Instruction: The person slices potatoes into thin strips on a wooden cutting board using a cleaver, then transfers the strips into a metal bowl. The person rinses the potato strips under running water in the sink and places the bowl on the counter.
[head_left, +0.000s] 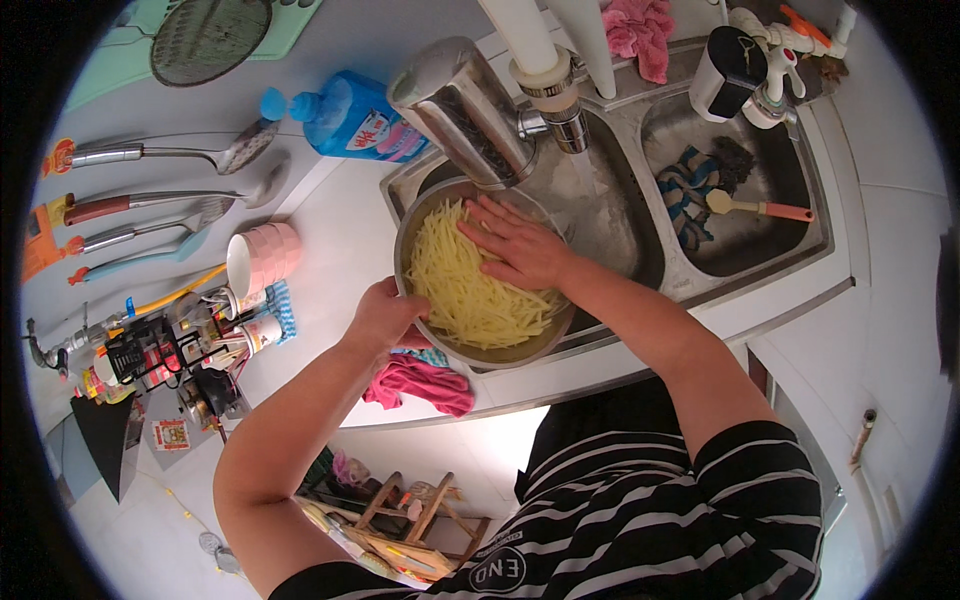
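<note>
A round metal basin (517, 358) full of pale yellow shredded potato (465, 292) is held over the front left of the left sink bowl (630, 217). My left hand (390, 315) grips the basin's left rim, thumb on top. My right hand (517, 244) lies flat on the shreds with its fingers spread, palm down. Behind the basin a faucet (574, 135) runs a stream of water into the sink, apart from the basin. A large metal cylinder (469, 112) joined to the faucet hangs just above the basin's far rim.
The right sink bowl (780, 247) holds a striped cloth (686, 195) and a brush with an orange handle (784, 211). A blue detergent bottle (356, 120) stands behind on the left. Stacked pink bowls (266, 255) and a pink-red cloth (420, 382) lie on the counter.
</note>
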